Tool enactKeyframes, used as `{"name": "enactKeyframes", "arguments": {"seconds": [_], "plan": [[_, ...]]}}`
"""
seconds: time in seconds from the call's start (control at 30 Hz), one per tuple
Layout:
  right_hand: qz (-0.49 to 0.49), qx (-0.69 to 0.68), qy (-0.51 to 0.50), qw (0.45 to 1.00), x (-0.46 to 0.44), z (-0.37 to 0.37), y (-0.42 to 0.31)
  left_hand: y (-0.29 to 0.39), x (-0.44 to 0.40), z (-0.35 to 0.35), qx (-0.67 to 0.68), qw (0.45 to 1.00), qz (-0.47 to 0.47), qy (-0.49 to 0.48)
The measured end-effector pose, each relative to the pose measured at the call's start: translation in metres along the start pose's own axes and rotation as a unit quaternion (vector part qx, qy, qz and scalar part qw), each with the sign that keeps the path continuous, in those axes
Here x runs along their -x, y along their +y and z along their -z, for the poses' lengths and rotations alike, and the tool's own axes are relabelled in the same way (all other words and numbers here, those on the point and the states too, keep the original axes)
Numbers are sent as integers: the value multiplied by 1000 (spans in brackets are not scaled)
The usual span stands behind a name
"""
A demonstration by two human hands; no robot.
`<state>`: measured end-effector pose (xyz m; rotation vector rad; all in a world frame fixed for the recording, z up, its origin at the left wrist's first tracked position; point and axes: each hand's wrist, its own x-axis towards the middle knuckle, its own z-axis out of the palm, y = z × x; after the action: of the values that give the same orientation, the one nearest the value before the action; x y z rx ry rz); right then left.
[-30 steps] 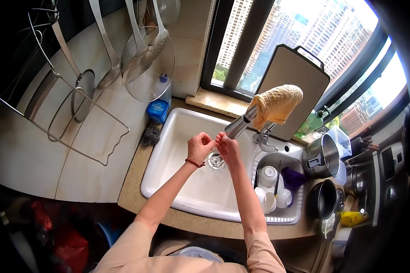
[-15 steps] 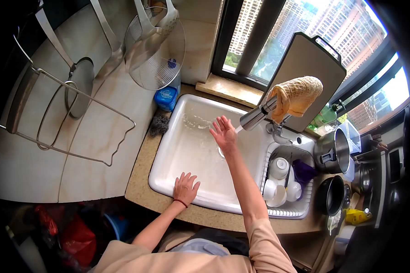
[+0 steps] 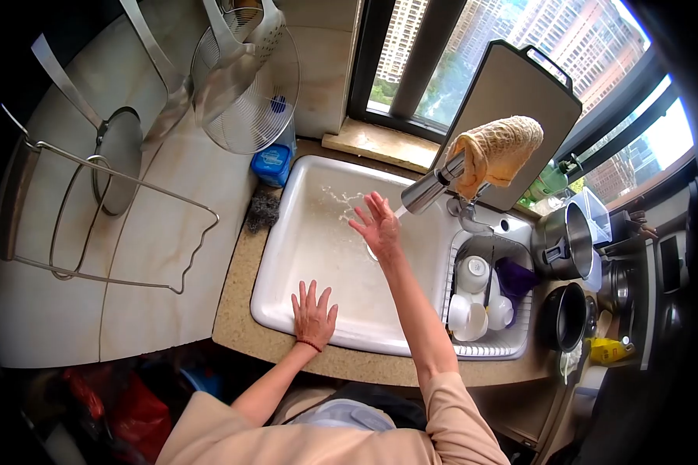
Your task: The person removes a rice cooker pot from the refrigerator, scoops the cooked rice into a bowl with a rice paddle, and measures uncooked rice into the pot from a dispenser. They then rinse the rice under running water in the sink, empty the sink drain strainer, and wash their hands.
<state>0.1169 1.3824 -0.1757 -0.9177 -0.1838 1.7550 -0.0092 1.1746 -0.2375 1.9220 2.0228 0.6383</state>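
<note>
My right hand point(image 3: 380, 226) is held over the white sink point(image 3: 318, 263), fingers spread, right at the mouth of the chrome faucet point(image 3: 430, 187). Water from the spout meets that hand, and splashes show on the basin wall beyond it. A tan cloth point(image 3: 498, 153) is draped over the faucet's top. Resting on the sink's near rim, my left hand point(image 3: 314, 314) lies flat with its fingers apart and holds nothing. A dark red band circles the left wrist. The drain is partly hidden behind my right hand.
Right of the basin, a dish rack point(image 3: 485, 349) holds white bowls point(image 3: 473, 273) and a purple item point(image 3: 515, 277). Pots point(image 3: 564, 318) stand farther right. A steel-wool scourer point(image 3: 263, 211) and blue container point(image 3: 271, 164) sit left. A cutting board point(image 3: 512, 116) leans by the window.
My left hand's fingers have spread wider on the rim. My right hand stays by the spout, its fingers slightly more apart. The whole view has shifted a little.
</note>
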Motion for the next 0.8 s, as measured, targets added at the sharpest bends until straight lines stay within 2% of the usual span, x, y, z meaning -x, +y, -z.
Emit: {"name": "enactKeyframes", "arguments": {"seconds": [0.03, 0.07, 0.13, 0.2, 0.27, 0.3, 0.33, 0.37, 0.4, 0.43, 0.47, 0.53, 0.57, 0.6, 0.63, 0.67, 0.7, 0.73, 0.8], "plan": [[12, 14, 47, 999, 5, 5, -2, 0, 0, 1, 1, 1000, -2, -2], [13, 14, 49, 999, -2, 17, -2, 0, 0, 2, 0, 1000, -2, -1], [37, -110, 54, 992, -30, 55, 6, 0, 1, 2, 1, 1000, 0, -3], [51, -138, 32, 989, -35, 51, 6, -1, 1, 1, 4, 1000, -5, 8], [59, -121, -46, 990, -27, 36, 7, -3, 3, 0, 10, 1000, -6, 13], [74, -62, -74, 993, -22, 33, 11, -4, 2, 0, 19, 999, -9, 26], [75, -65, -69, 993, -14, 30, 10, -4, 2, 1, 18, 1000, -11, 21], [12, 58, -160, 985, -4, 30, 10, -3, 3, 2, 18, 999, -7, 28], [-50, 181, -248, 950, 7, 28, 7, -3, 3, 2, 18, 999, -4, 38], [-157, 317, -260, 899, 19, 29, 1, -4, 3, 0, 20, 999, -3, 43], [-237, 487, -253, 801, 28, 28, -8, -5, 3, -1, 22, 999, -5, 41], [-196, 676, -154, 693, 26, 49, -5, -3, 3, -1, 17, 999, -3, 45], [-195, 677, -150, 693, 20, 59, -6, -3, 3, -1, 11, 999, -4, 38], [-128, 552, -78, 820, 17, 64, -8, -3, 3, -2, 14, 999, -6, 38], [-55, 404, -5, 913, 14, 68, -9, -5, 2, -3, 11, 999, -10, 34], [-56, 403, -4, 913, 7, 71, -10, -6, 4, -4, 6, 1000, -14, 27], [-45, 245, -22, 968, 1, 65, -13, -6, 5, -4, 5, 1000, -14, 23], [-30, 80, -38, 996, -2, 58, -17, -6, 5, -3, 4, 1000, -15, 22], [-40, 35, -37, 998, -4, 53, -23, -6, 3, -3, 3, 1000, -20, 16]]}}
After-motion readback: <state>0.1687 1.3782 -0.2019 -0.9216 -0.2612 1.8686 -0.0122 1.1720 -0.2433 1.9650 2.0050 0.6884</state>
